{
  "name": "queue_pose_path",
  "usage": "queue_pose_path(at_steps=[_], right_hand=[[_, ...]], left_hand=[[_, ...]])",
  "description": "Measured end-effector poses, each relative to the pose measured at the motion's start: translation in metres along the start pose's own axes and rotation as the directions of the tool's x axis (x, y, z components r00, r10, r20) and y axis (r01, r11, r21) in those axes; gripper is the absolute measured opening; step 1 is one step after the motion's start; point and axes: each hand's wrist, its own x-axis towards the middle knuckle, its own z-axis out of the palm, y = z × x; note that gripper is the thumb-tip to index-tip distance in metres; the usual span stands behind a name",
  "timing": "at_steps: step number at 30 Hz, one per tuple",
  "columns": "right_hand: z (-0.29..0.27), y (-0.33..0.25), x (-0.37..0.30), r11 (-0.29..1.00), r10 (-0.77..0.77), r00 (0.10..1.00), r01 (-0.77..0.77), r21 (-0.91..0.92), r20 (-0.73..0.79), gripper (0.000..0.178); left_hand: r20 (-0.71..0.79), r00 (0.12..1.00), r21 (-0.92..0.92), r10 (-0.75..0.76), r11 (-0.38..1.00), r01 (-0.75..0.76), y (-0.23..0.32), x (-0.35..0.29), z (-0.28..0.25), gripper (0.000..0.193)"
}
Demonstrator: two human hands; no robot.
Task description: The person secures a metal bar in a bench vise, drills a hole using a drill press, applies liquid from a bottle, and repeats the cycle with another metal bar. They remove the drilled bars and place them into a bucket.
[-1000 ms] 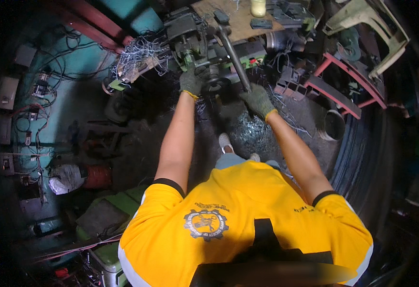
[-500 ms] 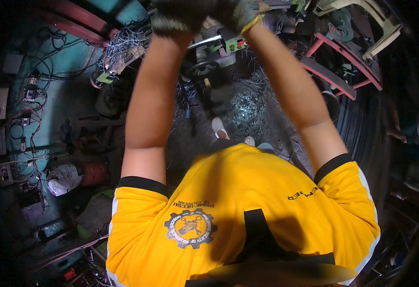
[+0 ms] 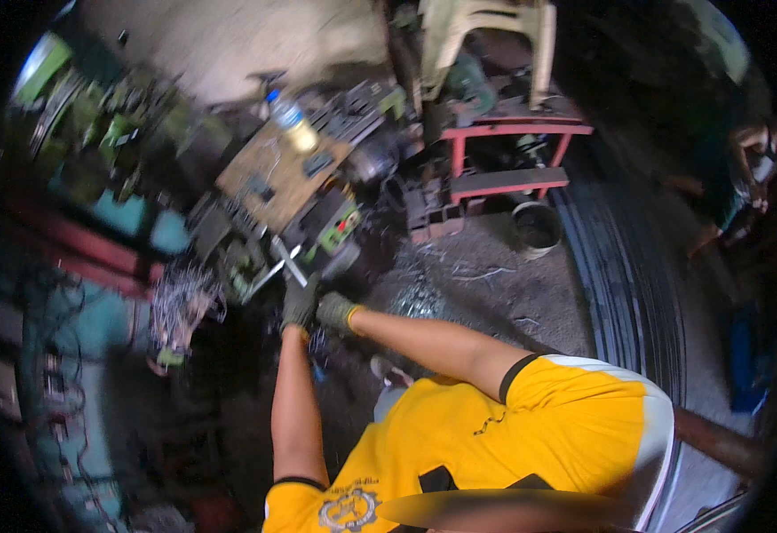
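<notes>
before the wooden board (image 3: 275, 206), work seems unfinished: left hand (image 3: 298, 305) grips metal bar (image 3: 287, 258), fingers of right hand (image 3: 337, 313) i cannot tell.

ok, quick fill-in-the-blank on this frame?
1. The cap of the bottle is ____.
2. The shirt is mainly ____.
3. Neither is bare: the left hand and right hand are both ____.
4. Horizontally, the bucket is to the bottle's ____ in the picture.

Missing: blue; yellow; gloved; right.
</notes>
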Motion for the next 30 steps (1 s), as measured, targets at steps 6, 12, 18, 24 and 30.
queue_pose_path(at_steps=[6,12,18,24,30], right_hand=[[-0.042,0.053,-0.021,0.84,0.403,0.905,-0.304,0.449,-0.14,0.034],[-0.136,0.076,0.014,0.978,0.134,0.948,-0.174,-0.117,-0.288,0.033],[-0.175,0.101,0.051,0.914,0.402,0.811,-0.329,0.237,-0.425,0.031],[-0.169,0.15,0.122,0.784,0.615,0.702,-0.594,0.181,-0.359,0.037],[-0.152,0.148,0.171,0.759,0.631,0.684,-0.643,0.107,-0.365,0.046]], left_hand=[[-0.441,0.849,0.355,0.291,0.925,-0.132,0.021,-0.015,-0.077,0.041],[-0.353,0.772,0.468,0.529,0.814,-0.344,-0.032,0.028,-0.125,0.049],[-0.503,0.715,0.484,0.486,0.843,-0.233,-0.083,0.03,-0.101,0.029],[-0.501,0.72,0.465,0.48,0.851,-0.244,-0.074,0.031,-0.092,0.02],[-0.481,0.788,0.318,0.385,0.914,-0.252,-0.058,0.025,-0.101,0.016]])
